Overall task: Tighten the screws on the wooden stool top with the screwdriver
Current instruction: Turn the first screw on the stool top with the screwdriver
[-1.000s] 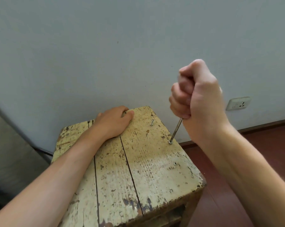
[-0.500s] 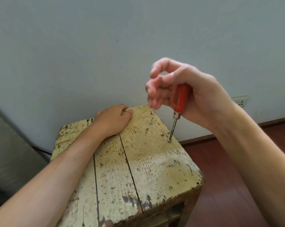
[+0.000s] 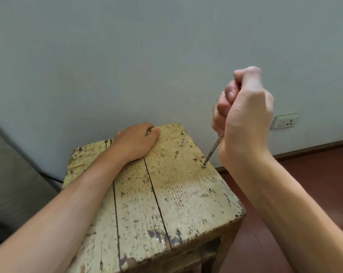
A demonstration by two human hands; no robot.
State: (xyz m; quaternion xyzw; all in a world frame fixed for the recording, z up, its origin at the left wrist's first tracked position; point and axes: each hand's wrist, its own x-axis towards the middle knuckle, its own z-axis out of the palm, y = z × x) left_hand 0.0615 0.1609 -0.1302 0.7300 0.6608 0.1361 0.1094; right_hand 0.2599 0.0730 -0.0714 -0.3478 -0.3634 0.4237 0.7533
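A worn wooden stool top (image 3: 172, 198) with flaking cream paint fills the lower middle. My right hand (image 3: 243, 115) grips the screwdriver's handle, which my fist hides. Its steel shaft (image 3: 212, 150) slants down to a screw (image 3: 204, 165) near the top's right edge, with the tip on the screw head. Another screw (image 3: 182, 142) stands proud near the far edge. A third screw (image 3: 209, 190) sits flush closer to me on the right. My left hand (image 3: 137, 140) rests on the far edge, fingers curled over it.
A grey wall (image 3: 147, 56) rises directly behind the stool, with a white socket (image 3: 284, 121) low on the right. Dark red floor (image 3: 314, 174) lies to the right. A grey panel (image 3: 12, 174) and a dark cable (image 3: 52, 177) are at the left.
My right hand has closed back round the red handle after loosening its fingers half a second ago, and it has turned. The tip stays on the same screw. My left hand has not moved.
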